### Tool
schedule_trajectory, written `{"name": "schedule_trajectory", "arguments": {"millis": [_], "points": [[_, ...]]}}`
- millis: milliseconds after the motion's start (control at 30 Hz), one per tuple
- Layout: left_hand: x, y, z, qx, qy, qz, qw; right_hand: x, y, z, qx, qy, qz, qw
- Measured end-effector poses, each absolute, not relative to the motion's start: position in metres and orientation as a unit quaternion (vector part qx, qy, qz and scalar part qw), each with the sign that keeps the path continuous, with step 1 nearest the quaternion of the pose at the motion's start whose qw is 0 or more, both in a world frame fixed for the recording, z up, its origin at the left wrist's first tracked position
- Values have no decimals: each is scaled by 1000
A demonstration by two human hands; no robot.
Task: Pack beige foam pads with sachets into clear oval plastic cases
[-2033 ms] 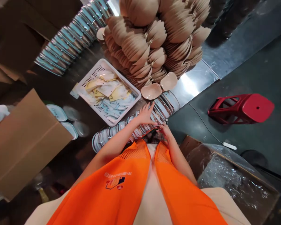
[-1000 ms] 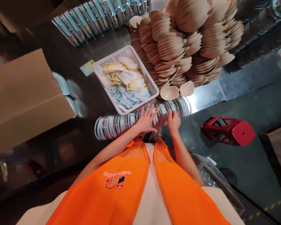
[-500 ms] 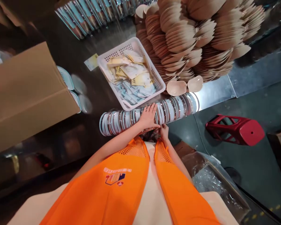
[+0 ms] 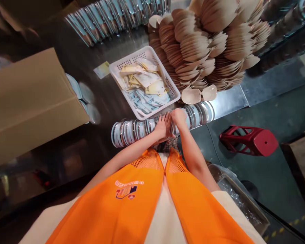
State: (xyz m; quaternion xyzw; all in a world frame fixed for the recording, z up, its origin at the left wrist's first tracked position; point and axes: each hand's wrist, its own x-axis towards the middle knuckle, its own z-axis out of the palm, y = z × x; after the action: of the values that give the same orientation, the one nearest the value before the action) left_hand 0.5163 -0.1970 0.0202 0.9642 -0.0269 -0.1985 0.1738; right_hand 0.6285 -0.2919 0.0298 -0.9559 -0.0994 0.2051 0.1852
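Observation:
A row of round, clear-rimmed pale blue discs (image 4: 128,133), stood on edge and packed face to face, lies along the near edge of the dark table. On the middle of the row rests my left hand (image 4: 163,126), its fingers spread across the discs. Just to its right, my right hand (image 4: 179,117) is on top of the row with its fingers curled in; what they grip, if anything, is hidden. Beyond the hands stands a white perforated basket (image 4: 113,69) with yellow-and-white packets (image 4: 148,79) and pale blue packets (image 4: 148,101) in it.
Stacks of tan, paired-oval shells (image 4: 193,44) fill the back right. A cardboard box (image 4: 33,101) stands at left, with more round discs (image 4: 93,113) beside it. Another disc row (image 4: 109,20) runs along the back. A red stool (image 4: 264,142) lies on the floor at right.
My right hand has come up from below the table's near edge onto the disc row, beside my left hand. My left hand stays on the row. The view has shifted slightly.

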Motion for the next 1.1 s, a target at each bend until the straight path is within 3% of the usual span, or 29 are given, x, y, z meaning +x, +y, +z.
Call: {"name": "schedule_trajectory", "arguments": {"millis": [67, 167, 233, 300, 600, 900, 1100], "points": [[511, -188, 24, 964, -49, -178, 190, 612, -307, 34, -951, -58, 181, 244], [496, -166, 29, 968, -66, -141, 194, 544, -352, 24, -890, 82, 122, 432], [486, -152, 29, 967, -94, -147, 184, 494, -374, 8, -795, 179, 193, 547], [479, -142, 27, 962, -125, -164, 179, 460, -377, -12, -737, 213, 270, 582], [475, -142, 25, 963, -108, -167, 184, 459, -322, -72, -666, 285, 307, 617], [502, -174, 27, 953, 139, -147, 228, 447, -359, -57, -614, 213, 393, 650], [483, -144, 21, 943, -34, -201, 263, 448, -344, -66, -719, 179, 347, 576]]}}
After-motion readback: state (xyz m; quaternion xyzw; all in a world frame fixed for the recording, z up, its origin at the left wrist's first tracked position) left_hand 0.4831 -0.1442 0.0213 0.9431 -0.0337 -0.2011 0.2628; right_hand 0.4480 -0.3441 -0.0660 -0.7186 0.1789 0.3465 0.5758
